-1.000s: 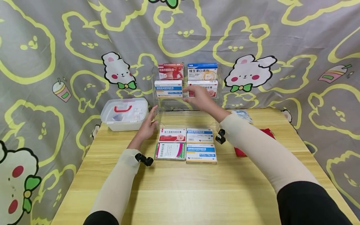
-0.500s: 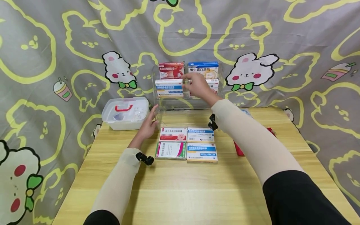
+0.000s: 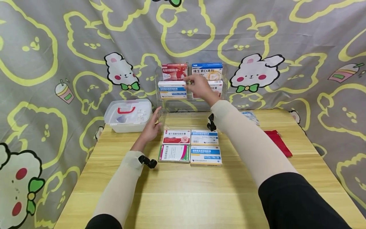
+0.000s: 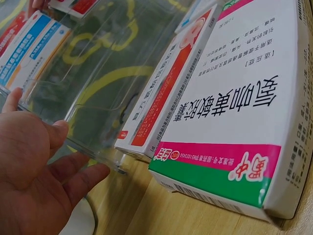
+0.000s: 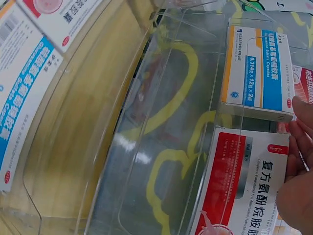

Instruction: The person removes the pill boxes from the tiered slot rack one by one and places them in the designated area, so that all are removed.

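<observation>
A clear tiered stand (image 3: 177, 115) holds medicine boxes. My right hand (image 3: 200, 86) is at its upper part, index finger and thumb straddling the top right corner of a blue-and-white medicine box (image 3: 172, 90). In the right wrist view, its fingertips overlap that end of the box. Beside it, partly behind the hand, is a red-and-white box (image 5: 244, 181). Behind these stand a red box (image 3: 175, 72) and a blue-topped vitamin D box (image 3: 207, 70). My left hand (image 3: 150, 127) rests against the stand's left side, fingers fairly straight and spread, as the left wrist view shows.
Lying before the stand are a red-and-white box (image 3: 176, 137), a green-and-magenta one (image 3: 174, 153) and two blue-and-white ones (image 3: 206, 156). A lidded plastic tub (image 3: 128, 116) stands left. A red pouch (image 3: 278, 142) and a clear packet (image 3: 250, 117) lie right. Patterned cloth (image 3: 257, 38) hangs behind.
My right hand has shifted up along the right end of the blue-and-white box to its top corner, and the right forearm has swung left. The left hand stays against the stand.
</observation>
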A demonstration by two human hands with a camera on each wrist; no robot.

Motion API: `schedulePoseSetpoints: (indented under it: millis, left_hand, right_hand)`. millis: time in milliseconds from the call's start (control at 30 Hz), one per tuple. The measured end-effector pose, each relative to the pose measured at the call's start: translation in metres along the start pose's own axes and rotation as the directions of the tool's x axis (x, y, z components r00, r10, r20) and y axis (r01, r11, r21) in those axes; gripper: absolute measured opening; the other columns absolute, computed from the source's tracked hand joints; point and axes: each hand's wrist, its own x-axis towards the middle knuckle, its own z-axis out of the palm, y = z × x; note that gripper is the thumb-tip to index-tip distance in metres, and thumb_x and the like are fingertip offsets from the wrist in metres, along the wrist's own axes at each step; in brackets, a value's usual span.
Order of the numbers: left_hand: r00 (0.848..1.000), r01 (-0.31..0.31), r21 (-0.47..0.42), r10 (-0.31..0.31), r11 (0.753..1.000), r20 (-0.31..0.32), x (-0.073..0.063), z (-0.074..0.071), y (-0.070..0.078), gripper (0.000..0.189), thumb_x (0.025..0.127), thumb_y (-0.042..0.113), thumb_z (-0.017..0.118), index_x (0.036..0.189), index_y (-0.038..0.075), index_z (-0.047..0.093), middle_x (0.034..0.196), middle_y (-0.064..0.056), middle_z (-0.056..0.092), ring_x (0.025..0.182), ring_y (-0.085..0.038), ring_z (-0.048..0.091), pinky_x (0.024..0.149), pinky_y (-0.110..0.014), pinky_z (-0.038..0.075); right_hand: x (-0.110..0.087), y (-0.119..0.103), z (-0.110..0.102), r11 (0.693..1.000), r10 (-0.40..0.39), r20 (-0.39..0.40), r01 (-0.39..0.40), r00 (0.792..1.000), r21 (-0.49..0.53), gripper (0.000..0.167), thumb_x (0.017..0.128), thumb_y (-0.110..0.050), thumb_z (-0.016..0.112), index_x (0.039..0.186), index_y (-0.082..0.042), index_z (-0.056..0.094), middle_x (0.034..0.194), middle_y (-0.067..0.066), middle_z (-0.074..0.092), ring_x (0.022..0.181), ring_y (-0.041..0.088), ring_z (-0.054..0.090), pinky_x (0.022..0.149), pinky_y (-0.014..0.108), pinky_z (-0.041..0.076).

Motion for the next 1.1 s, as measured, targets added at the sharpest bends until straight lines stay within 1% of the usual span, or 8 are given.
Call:
schedulePoseSetpoints:
  millis: [100,233,267,400,567,700,967,1100]
  left_hand:
    - [1.0,0.001,0.003,-0.001,1.0,-0.003,-0.0006,0.0005,0.0001,0.083,0.106,-0.007,0.045,0.165,0.041,0.012,0.168,-0.023,0.021,0.074,-0.03,0.053,0.056,-0.026,0.044]
    - [1.0,0.0,-0.002,0.0,1.0,-0.006,-0.0009,0.0002,0.0005,0.083,0.105,-0.008,0.045,0.165,0.041,0.013,0.169,-0.022,0.02,0.105,-0.045,0.058,0.057,-0.026,0.044]
    - [1.0,0.003,-0.004,-0.003,1.0,-0.004,-0.0008,0.0002,0.0004,0.084,0.105,-0.008,0.045,0.165,0.041,0.012,0.169,-0.021,0.019,0.108,-0.047,0.058,0.057,-0.026,0.044]
    - [1.0,0.011,-0.005,-0.011,1.0,-0.003,-0.0014,0.0,0.0008,0.084,0.105,-0.008,0.045,0.165,0.041,0.012,0.17,-0.019,0.017,0.123,-0.049,0.051,0.057,-0.027,0.045]
    - [1.0,-0.003,-0.008,0.003,1.0,-0.005,-0.0016,0.0,0.0006,0.084,0.105,-0.009,0.045,0.166,0.038,0.012,0.17,-0.02,0.016,0.141,-0.045,0.04,0.056,-0.027,0.044]
    - [1.0,-0.005,0.0,0.005,1.0,-0.006,-0.001,0.0002,0.0,0.083,0.104,-0.009,0.045,0.166,0.035,0.012,0.17,-0.021,0.017,0.144,-0.044,0.038,0.055,-0.026,0.044]
    - [1.0,-0.011,0.006,0.011,1.0,-0.005,-0.0004,-0.0002,-0.001,0.082,0.105,-0.008,0.045,0.166,0.037,0.013,0.169,-0.021,0.018,0.136,-0.046,0.046,0.055,-0.026,0.045]
    - [1.0,-0.018,-0.003,0.018,1.0,-0.004,-0.0005,-0.0006,-0.0008,0.081,0.105,-0.008,0.045,0.166,0.035,0.013,0.169,-0.022,0.018,0.135,-0.047,0.047,0.054,-0.025,0.043]
  right_hand:
    - [-0.0005,0.0007,0.0013,1.0,0.017,-0.005,-0.017,1.0,0.02,0.043,0.101,-0.024,0.069,0.144,-0.017,0.063,0.143,0.004,0.059,0.122,0.022,0.055,0.091,0.038,0.05]
    - [0.0007,-0.0006,0.0026,0.999,0.041,-0.007,-0.041,0.999,0.026,0.043,0.102,-0.023,0.068,0.144,-0.018,0.062,0.146,0.002,0.059,0.131,0.021,0.054,0.1,0.038,0.05]
    - [0.001,-0.0012,0.003,0.999,0.047,-0.008,-0.047,0.999,0.028,0.043,0.102,-0.023,0.068,0.144,-0.017,0.062,0.146,0.001,0.059,0.132,0.021,0.054,0.102,0.038,0.05]
    - [0.0025,-0.004,0.0048,0.997,0.062,-0.002,-0.062,0.998,0.035,0.044,0.101,-0.022,0.069,0.145,-0.016,0.062,0.147,0.001,0.059,0.134,0.021,0.053,0.105,0.037,0.05]
    - [0.0034,-0.0064,0.0064,0.997,0.072,-0.008,-0.072,0.997,-0.005,0.042,0.101,-0.022,0.069,0.142,-0.015,0.064,0.148,0.005,0.056,0.133,0.023,0.052,0.106,0.039,0.048]
    - [0.0039,-0.0073,0.0074,0.996,0.081,-0.017,-0.081,0.997,-0.027,0.039,0.101,-0.022,0.069,0.139,-0.014,0.066,0.148,0.005,0.056,0.131,0.024,0.052,0.107,0.04,0.047]
    - [0.0041,-0.008,0.0084,0.996,0.078,-0.04,-0.08,0.996,-0.043,0.034,0.1,-0.023,0.07,0.134,-0.015,0.069,0.14,0.005,0.062,0.122,0.023,0.056,0.102,0.04,0.049]
    - [0.004,-0.0081,0.0072,0.997,0.075,-0.041,-0.075,0.996,-0.008,0.031,0.101,-0.02,0.069,0.13,-0.014,0.069,0.136,0.006,0.063,0.123,0.024,0.056,0.105,0.04,0.047]
